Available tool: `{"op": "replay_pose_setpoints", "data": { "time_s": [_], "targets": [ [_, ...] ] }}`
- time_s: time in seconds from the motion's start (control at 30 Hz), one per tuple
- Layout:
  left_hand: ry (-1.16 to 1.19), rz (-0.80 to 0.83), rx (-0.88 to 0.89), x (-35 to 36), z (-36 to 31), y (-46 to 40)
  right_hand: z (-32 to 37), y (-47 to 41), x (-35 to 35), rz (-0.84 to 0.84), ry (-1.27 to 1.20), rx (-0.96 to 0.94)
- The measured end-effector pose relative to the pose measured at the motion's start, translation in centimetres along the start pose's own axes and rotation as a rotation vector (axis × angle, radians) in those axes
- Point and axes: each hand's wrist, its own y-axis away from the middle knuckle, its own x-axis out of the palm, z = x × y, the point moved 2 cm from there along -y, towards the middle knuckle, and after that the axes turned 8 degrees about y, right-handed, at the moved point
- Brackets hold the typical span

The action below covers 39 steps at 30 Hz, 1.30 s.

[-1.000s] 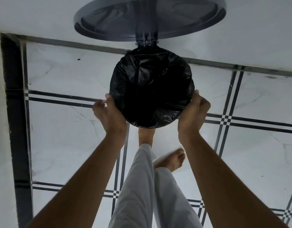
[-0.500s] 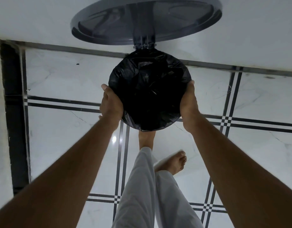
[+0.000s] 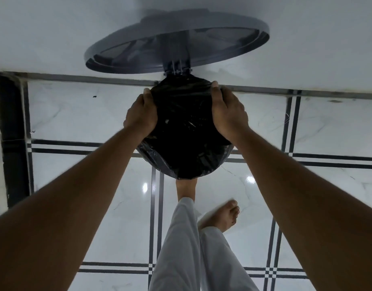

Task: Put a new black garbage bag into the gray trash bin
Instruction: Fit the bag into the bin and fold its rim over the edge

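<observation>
The head view looks down at a glossy white marble floor (image 3: 80, 196) with thin black double lines that cross in a grid. A white wall (image 3: 55, 32) runs along the far side, and a dark vertical strip (image 3: 13, 139) stands at the far left.

The gray trash bin stands near the wall, in the middle of the scene. Only its round lid (image 3: 176, 45) shows; it is raised and leans back toward the wall. The black garbage bag (image 3: 185, 143) covers the whole mouth of the bin, and its plastic is folded over the rim all around.

The left hand (image 3: 141, 116) presses on the left side of the rim, with the fingers curled over the bag. The right hand (image 3: 228, 114) does the same on the right side, and its thumb lies at the far edge of the plastic. Both hands grasp the bag against the rim.

Nearer, two legs in white trousers (image 3: 193, 248) show between the arms. One bare foot (image 3: 186, 189) touches the near base of the bin, and the other foot (image 3: 223, 217) is just right of it.
</observation>
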Motion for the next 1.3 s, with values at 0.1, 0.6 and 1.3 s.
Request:
{"op": "replay_pose_setpoints", "data": {
  "time_s": [0.1, 0.6, 1.3],
  "targets": [
    [0.011, -0.045, -0.106, -1.0, -0.6, -2.2, 0.0, -1.0, -0.9, -0.014, 0.035, 0.047],
    [-0.106, 0.041, -0.077, 0.1, -4.3, -4.3, 1.2, -2.4, -0.5, -0.022, 0.124, 0.031],
    [0.405, -0.448, -0.166, -0.3, 2.9, 9.0, -0.9, 7.8, 1.1, -0.39, -0.339, 0.283]
  ]
}}
